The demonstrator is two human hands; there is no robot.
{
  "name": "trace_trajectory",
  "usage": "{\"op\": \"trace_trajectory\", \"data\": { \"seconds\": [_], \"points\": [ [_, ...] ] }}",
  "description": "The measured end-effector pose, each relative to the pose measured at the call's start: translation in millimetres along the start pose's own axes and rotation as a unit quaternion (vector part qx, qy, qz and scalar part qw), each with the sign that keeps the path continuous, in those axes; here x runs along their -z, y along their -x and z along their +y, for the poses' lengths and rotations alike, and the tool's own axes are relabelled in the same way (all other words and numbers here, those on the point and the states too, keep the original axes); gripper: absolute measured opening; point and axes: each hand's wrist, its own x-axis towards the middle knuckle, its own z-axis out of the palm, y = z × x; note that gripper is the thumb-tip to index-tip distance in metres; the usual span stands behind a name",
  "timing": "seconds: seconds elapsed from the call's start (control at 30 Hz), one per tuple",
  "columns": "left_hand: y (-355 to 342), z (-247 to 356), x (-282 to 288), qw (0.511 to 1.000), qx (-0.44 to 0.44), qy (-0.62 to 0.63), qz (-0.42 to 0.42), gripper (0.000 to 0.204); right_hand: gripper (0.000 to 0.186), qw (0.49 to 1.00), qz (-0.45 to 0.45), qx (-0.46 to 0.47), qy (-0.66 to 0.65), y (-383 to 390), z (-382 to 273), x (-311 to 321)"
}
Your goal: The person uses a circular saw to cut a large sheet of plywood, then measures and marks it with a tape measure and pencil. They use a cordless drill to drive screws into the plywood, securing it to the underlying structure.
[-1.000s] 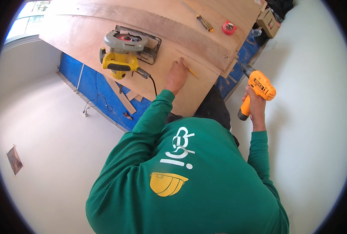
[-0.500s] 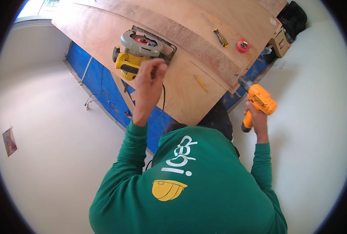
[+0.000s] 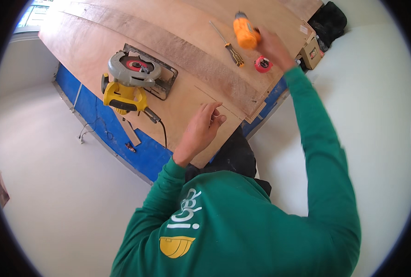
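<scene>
My right hand (image 3: 274,48) grips an orange cordless drill (image 3: 245,33) above the plywood, just past a screwdriver (image 3: 235,55) with a black and yellow handle. A red tape measure (image 3: 263,64) lies below that wrist. Low over the near part of the plywood sheet (image 3: 177,104), my left hand (image 3: 203,129) has its fingers curled and thumb drawn in. Whatever may be between those fingers is hidden, and no pencil shows there. To its left rests a yellow and grey circular saw (image 3: 133,78), its black cord hanging off the near edge.
Blue sheeting (image 3: 99,117) covers the floor under the boards, with a thin cable and a wood offcut (image 3: 130,133) on it. A cardboard box (image 3: 310,53) and a black bag (image 3: 328,23) sit at the far right. Pale floor (image 3: 62,184) spreads on both sides.
My right hand has carried the drill from the right side up over the plywood. My left hand has moved from beside the saw toward the pencil's place, and the pencil has gone from sight.
</scene>
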Motion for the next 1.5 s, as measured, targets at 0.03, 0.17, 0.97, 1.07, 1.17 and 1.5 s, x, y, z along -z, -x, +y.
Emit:
{"op": "trace_trajectory", "data": {
  "seconds": [0.03,0.17,0.97,1.07,1.17,1.5],
  "points": [
    [2.9,-1.6,-3.5,1.0,-0.014,0.003,0.025,0.043,0.053,1.0,-0.014,0.013,0.018,-36.3,17.9,-8.7],
    [27.5,-19.4,-6.3,0.994,0.066,0.013,0.081,0.044,0.064,0.991,-0.083,0.008,0.109,-139.5,83.2,-45.0],
    [-65.0,-14.5,-75.5,0.915,0.07,0.386,0.095,0.049,0.058,0.975,-0.182,0.044,-0.119,121.5,-66.5,10.2],
    [-54.8,-28.1,-80.7,0.857,0.089,0.507,0.023,0.042,0.064,0.967,-0.234,0.073,-0.072,131.5,-109.2,4.8],
    [-41.1,-46.3,-76.6,0.858,0.108,0.502,0.023,0.035,0.067,0.953,-0.278,0.105,-0.06,124.8,-119.8,-3.0],
    [-20.3,-96.5,-51.0,0.841,0.128,0.49,0.191,0.047,0.021,0.903,-0.369,0.157,0.153,-9.2,-74.2,49.5]
  ]
}}
